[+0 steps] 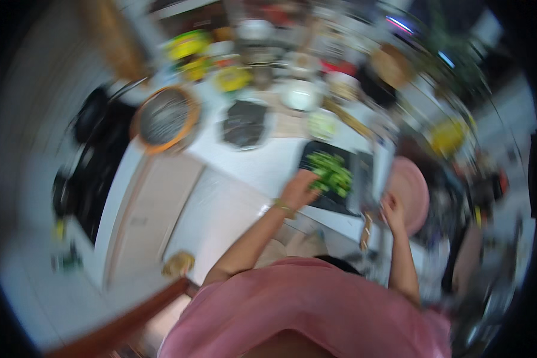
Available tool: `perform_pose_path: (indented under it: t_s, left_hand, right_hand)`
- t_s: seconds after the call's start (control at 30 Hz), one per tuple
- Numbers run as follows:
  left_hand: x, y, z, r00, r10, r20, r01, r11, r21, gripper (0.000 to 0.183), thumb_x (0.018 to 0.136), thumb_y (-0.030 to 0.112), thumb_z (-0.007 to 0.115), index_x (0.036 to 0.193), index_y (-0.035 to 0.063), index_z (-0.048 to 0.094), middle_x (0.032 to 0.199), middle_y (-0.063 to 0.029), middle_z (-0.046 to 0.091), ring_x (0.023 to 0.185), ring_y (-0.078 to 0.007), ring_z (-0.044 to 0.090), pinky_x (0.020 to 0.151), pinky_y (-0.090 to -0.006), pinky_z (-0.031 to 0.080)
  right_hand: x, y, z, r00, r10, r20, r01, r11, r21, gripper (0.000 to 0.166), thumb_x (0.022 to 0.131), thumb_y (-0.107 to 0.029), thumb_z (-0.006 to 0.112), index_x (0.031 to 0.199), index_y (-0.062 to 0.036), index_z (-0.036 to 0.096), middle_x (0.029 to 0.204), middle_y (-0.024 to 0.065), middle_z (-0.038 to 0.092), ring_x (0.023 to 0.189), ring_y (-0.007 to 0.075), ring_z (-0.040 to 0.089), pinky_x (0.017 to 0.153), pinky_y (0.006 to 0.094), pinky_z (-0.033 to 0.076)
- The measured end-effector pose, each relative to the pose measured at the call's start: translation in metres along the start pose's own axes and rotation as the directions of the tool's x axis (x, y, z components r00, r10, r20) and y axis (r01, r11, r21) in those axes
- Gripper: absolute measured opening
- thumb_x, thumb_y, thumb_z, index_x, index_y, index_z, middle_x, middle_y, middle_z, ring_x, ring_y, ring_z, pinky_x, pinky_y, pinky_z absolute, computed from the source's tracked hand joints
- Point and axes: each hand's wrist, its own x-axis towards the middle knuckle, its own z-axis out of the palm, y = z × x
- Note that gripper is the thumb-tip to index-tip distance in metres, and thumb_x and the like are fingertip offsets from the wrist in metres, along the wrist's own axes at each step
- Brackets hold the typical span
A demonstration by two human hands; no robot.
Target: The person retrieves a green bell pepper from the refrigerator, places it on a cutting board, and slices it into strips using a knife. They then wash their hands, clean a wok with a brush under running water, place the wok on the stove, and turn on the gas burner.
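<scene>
Chopped green vegetables [330,173] lie in a heap on a black cutting board [315,150] at the counter's front edge. My left hand [300,189] is at the heap's left side, its fingertips against the greens; blur hides whether they grip any. A cleaver with a broad metal blade [362,179] rests along the board's right side, its wooden handle [365,232] jutting toward me. Farther right, my right hand [392,210] holds the near-left rim of a pink plastic basin [411,192], which looks tilted.
A sieve with an orange rim [166,118] stands left on the white counter [232,163]. Behind the board are a dark-filled bowl [245,123], pale green pieces [322,124] and a white lidded bowl [301,95]. The black stove [107,152] is far left.
</scene>
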Motion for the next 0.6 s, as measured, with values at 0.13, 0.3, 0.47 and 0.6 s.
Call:
perform_pose_path:
  t_s: [0.13,0.3,0.47,0.6]
  left_hand:
    - [0.023,0.038,0.043,0.975,0.038,0.217,-0.027,0.998,-0.056,0.022,0.073,0.007,0.060,0.092,0.0045,0.050,0.097,-0.0143,0.052,0.091,-0.0340,0.051,0.078,-0.0397,0.043]
    - [0.100,0.089,0.136,0.833,0.366,0.416,-0.335,0.930,-0.149,0.021,0.071,0.007,0.056,0.091,0.0053,0.047,0.114,-0.0176,0.047,0.107,-0.0359,0.044,0.094,-0.0404,0.034]
    - [0.172,0.124,0.249,0.776,0.482,0.408,-0.519,0.855,-0.023,0.023,0.067,0.010,0.056,0.088,0.0052,0.049,0.125,-0.0201,0.041,0.113,-0.0405,0.039,0.098,-0.0440,0.031]
    - [0.243,0.113,0.323,0.805,0.418,0.420,-0.522,0.836,0.170,0.021,0.067,0.012,0.056,0.086,0.0045,0.052,0.130,-0.0211,0.038,0.117,-0.0417,0.036,0.100,-0.0439,0.030]
  right_hand:
    - [-0.032,-0.025,-0.033,0.917,0.372,-0.143,-0.316,0.898,0.306,0.016,0.086,-0.022,0.056,0.095,-0.0093,0.053,0.076,-0.0013,0.054,0.057,0.0078,0.051,0.044,0.0211,0.039]
    - [-0.048,-0.020,-0.098,0.750,0.533,-0.393,-0.335,0.817,0.468,0.017,0.088,-0.027,0.055,0.098,-0.0134,0.054,0.080,-0.0030,0.057,0.063,0.0049,0.055,0.048,0.0181,0.045]
    - [-0.030,-0.004,-0.136,0.728,0.563,-0.391,-0.249,0.749,0.614,0.019,0.087,-0.027,0.055,0.103,-0.0165,0.053,0.085,-0.0029,0.057,0.067,0.0047,0.055,0.051,0.0194,0.046]
    - [-0.003,0.016,-0.153,0.761,0.538,-0.363,-0.209,0.733,0.647,0.019,0.087,-0.032,0.055,0.100,-0.0184,0.054,0.087,-0.0042,0.059,0.071,0.0049,0.056,0.057,0.0201,0.047]
